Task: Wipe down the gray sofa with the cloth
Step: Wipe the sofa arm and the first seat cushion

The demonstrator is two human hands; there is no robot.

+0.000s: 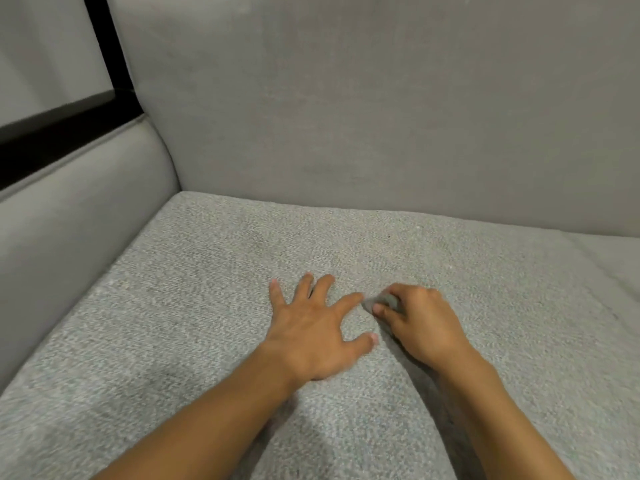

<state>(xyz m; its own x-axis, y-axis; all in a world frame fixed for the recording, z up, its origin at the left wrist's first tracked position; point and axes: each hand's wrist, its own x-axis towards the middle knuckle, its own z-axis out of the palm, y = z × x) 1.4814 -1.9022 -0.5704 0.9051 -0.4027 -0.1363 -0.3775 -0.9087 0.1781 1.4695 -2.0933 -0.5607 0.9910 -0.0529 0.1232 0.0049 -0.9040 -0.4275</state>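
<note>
Wipe under way on the seat (207, 323) of the gray sofa (519, 341); cloth (389, 301) in your right hand (419, 320).
Nearest, your left hand (311, 327) lies flat on the cushion, fingers (323, 287) spread and released, likely bracing. Just beside it, your right fingers are curled round the cloth, a small gray wad down on mid-seat. Judged next move: a firm outward stroke. Open seat runs left to the armrest (79, 209) and far to the backrest (346, 116); slow at that far seam.

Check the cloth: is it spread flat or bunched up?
Bunched up. Only a small gray wad of the cloth shows, gripped by the right hand, fingers curled, on the sofa seat.
</note>
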